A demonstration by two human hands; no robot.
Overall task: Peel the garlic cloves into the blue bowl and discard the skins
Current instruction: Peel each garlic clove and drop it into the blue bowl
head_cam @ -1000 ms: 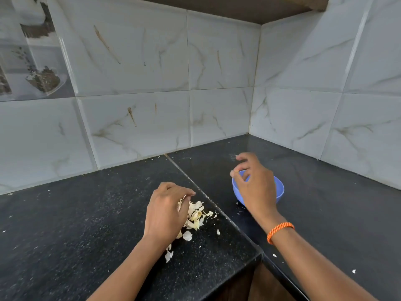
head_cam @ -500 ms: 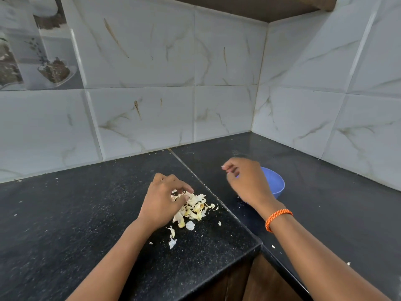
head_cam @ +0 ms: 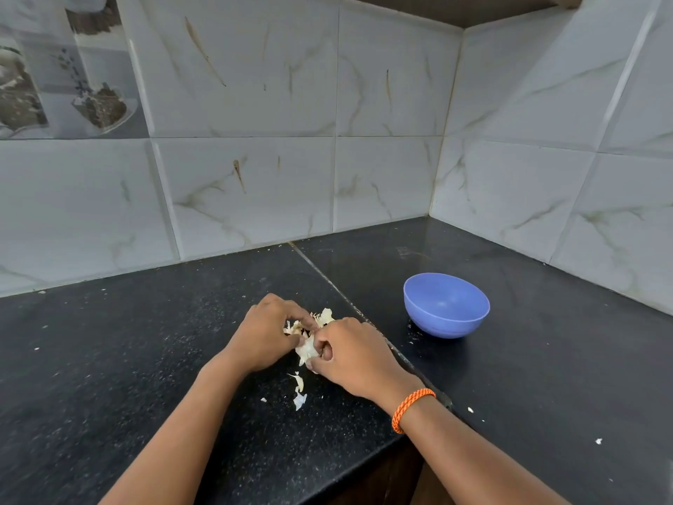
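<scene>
A heap of pale garlic skins (head_cam: 323,318) lies on the black counter, mostly hidden between my two hands. My left hand (head_cam: 264,335) curls around its left side, fingers closed on the skins. My right hand (head_cam: 355,353), with an orange band at the wrist, presses in from the right and pinches a white bunch of skins (head_cam: 305,349). The blue bowl (head_cam: 446,304) stands upright to the right of both hands, apart from them; its inside is not visible from here.
Loose skin scraps (head_cam: 299,390) lie on the counter just below the hands. A seam (head_cam: 327,275) runs diagonally across the black counter (head_cam: 145,359). Tiled walls meet in a corner behind the bowl. The counter's front edge and a gap sit under my right forearm.
My right hand has left the bowl and moved left to the skin heap, closing on it opposite my left hand. The bowl is now uncovered.
</scene>
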